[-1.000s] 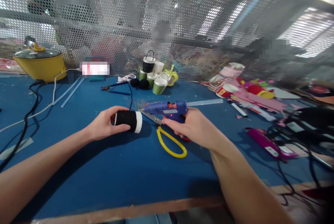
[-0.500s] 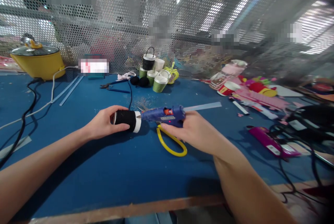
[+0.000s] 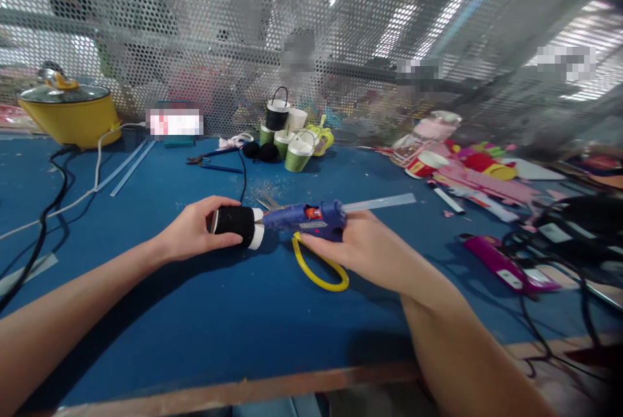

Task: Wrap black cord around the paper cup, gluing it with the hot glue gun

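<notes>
"How many held?"
"Two. Left hand [image 3: 191,230]: fingers clamped on one black-and-white cup [image 3: 235,224] over the bench [image 3: 219,326]; right hand [image 3: 372,245]: likewise on one glue gun [image 3: 326,214]."
"Scissors [image 3: 335,286]?"
"One pair, beneath the gun."

- From here, the cup [image 3: 233,226] in the left hand [image 3: 195,229] sits at nine o'clock from the glue gun [image 3: 307,218], by its nozzle.
- Scissors [image 3: 321,276] lie on the table [image 3: 195,333], handle at six, partly hidden by the gun.
- Small cups [image 3: 296,157] at twelve, mesh screen [image 3: 233,47] behind.
- Pliers [image 3: 221,166] at ten; pot [image 3: 73,122] farther that way.
- Marker [image 3: 446,199] at three.
</notes>
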A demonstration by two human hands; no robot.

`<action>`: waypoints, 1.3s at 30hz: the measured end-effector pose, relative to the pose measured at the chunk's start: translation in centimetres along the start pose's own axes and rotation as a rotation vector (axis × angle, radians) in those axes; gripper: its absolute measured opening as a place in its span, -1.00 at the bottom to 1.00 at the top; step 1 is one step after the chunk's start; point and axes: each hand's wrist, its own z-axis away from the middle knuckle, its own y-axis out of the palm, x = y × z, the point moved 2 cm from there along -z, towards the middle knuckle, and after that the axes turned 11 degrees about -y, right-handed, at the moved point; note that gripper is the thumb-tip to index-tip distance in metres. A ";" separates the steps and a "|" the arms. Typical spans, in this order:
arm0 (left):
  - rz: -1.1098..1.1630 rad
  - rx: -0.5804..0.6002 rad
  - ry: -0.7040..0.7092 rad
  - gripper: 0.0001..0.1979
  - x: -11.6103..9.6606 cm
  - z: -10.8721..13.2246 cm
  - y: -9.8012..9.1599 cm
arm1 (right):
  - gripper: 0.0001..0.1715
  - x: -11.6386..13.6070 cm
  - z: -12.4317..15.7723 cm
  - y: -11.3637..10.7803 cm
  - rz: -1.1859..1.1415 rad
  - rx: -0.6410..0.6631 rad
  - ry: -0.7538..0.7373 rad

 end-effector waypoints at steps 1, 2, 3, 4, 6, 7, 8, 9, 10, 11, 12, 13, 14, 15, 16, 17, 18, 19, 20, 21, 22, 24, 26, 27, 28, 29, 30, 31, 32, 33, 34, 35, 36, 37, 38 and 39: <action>-0.003 0.000 -0.001 -0.46 0.0 0.0 0.0 | -0.71 0.0 0.0 0.0 -0.006 0.005 0.000; -0.004 -0.001 -0.001 -0.46 0.0 0.0 0.0 | -0.71 0.0 0.0 0.0 -0.008 0.003 0.001; -0.005 -0.002 0.001 -0.46 0.0 0.0 0.0 | -0.70 0.0 0.0 0.0 -0.005 -0.004 0.000; -0.005 -0.003 0.005 -0.47 0.0 0.0 0.0 | -0.69 0.0 0.0 -0.1 0.001 -0.015 0.001; -0.005 -0.004 0.015 -0.48 0.0 0.1 -0.1 | -0.69 -0.1 0.0 -0.1 0.006 -0.029 0.008; -0.006 -0.001 0.017 -0.48 0.0 0.1 -0.1 | -0.69 -0.1 0.0 -0.1 0.001 -0.023 0.015; -0.008 0.003 0.018 -0.48 0.0 0.1 -0.1 | -0.70 -0.2 0.0 0.0 -0.009 -0.010 0.023; -0.009 0.006 0.018 -0.48 0.0 0.1 -0.1 | -0.70 -0.2 0.1 0.0 -0.020 0.007 0.030; -0.009 0.009 0.017 -0.47 0.0 0.1 -0.1 | -0.70 -0.2 0.1 0.0 -0.029 0.022 0.034; -0.007 0.011 0.018 -0.47 0.0 0.1 -0.1 | -0.70 -0.1 0.2 -0.1 -0.033 0.030 0.034; -0.005 0.013 0.022 -0.47 0.0 0.1 -0.1 | -0.70 -0.1 0.1 -0.1 -0.031 0.032 0.028; -0.003 0.014 0.028 -0.47 0.0 0.1 -0.1 | -0.70 0.0 0.1 -0.2 -0.027 0.028 0.020; -0.004 0.015 0.039 -0.48 0.0 0.1 -0.1 | -0.70 0.1 0.1 -0.3 -0.022 0.019 0.012; -0.008 0.015 0.053 -0.48 -0.1 0.1 -0.1 | -0.71 0.1 0.0 -0.3 -0.019 0.008 0.006; -0.016 0.014 0.072 -0.49 -0.1 0.1 -0.1 | -0.71 0.2 -0.1 -0.4 -0.018 -0.007 0.005; -0.028 0.011 0.094 -0.50 -0.1 0.1 -0.2 | -0.71 0.2 -0.2 -0.4 -0.017 -0.025 0.007; -0.039 0.010 0.118 -0.50 -0.2 0.2 -0.2 | -0.70 0.2 -0.3 -0.5 -0.016 -0.043 0.010; -0.050 0.009 0.140 -0.51 -0.2 0.2 -0.2 | -0.69 0.1 -0.3 -0.5 -0.016 -0.057 0.012; -0.059 0.008 0.158 -0.51 -0.3 0.2 -0.2 | -0.68 0.1 -0.4 -0.5 -0.018 -0.067 0.014; -0.066 0.008 0.170 -0.51 -0.4 0.2 -0.2 | -0.67 0.0 -0.4 -0.4 -0.023 -0.072 0.017; -0.073 0.008 0.178 -0.51 -0.4 0.2 -0.2 | -0.67 0.0 -0.4 -0.4 -0.029 -0.074 0.021; -0.086 0.010 0.186 -0.52 -0.6 0.2 -0.2 | -0.68 0.0 -0.3 -0.4 -0.039 -0.071 0.038; -0.098 0.013 0.194 -0.52 -0.7 0.3 -0.3 | -0.71 0.0 -0.2 -0.5 -0.053 -0.051 0.055; -0.103 0.014 0.201 -0.52 -0.8 0.3 -0.3 | -0.73 0.0 -0.1 -0.5 -0.061 -0.035 0.058; -0.109 0.014 0.210 -0.52 -0.8 0.3 -0.3 | -0.74 0.0 0.0 -0.6 -0.071 -0.016 0.057; -0.116 0.014 0.220 -0.52 -0.9 0.4 -0.4 | -0.74 0.0 0.0 -0.6 -0.081 0.000 0.058; -0.124 0.013 0.231 -0.51 -0.9 0.4 -0.4 | -0.73 0.0 0.0 -0.6 -0.087 0.009 0.060; -0.132 0.012 0.243 -0.51 -1.0 0.4 -0.4 | -0.72 -0.1 0.0 -0.6 -0.088 0.009 0.064; -0.143 0.013 0.255 -0.52 -1.0 0.5 -0.4 | -0.71 -0.2 0.0 -0.6 -0.084 0.000 0.070; -0.154 0.014 0.267 -0.52 -1.1 0.5 -0.5 | -0.70 -0.2 -0.1 -0.5 -0.078 -0.013 0.075; -0.166 0.016 0.279 -0.52 -1.1 0.5 -0.5 | -0.68 -0.3 -0.2 -0.5 -0.071 -0.030 0.079; -0.175 0.018 0.290 -0.52 -1.2 0.6 -0.5 | -0.67 -0.3 -0.2 -0.5 -0.064 -0.044 0.080; -0.183 0.019 0.302 -0.52 -1.2 0.6 -0.5 | -0.68 -0.3 -0.3 -0.4 -0.061 -0.054 0.080; -0.189 0.022 0.311 -0.52 -1.3 0.6 -0.5 | -0.68 -0.3 -0.3 -0.4 -0.061 -0.059 0.082; -0.192 0.023 0.317 -0.52 -1.3 0.6 -0.5 | -0.69 -0.3 -0.3 -0.4 -0.064 -0.061 0.086; -0.192 0.021 0.318 -0.52 -1.3 0.6 -0.6 | -0.70 -0.2 -0.3 -0.5 -0.069 -0.059 0.091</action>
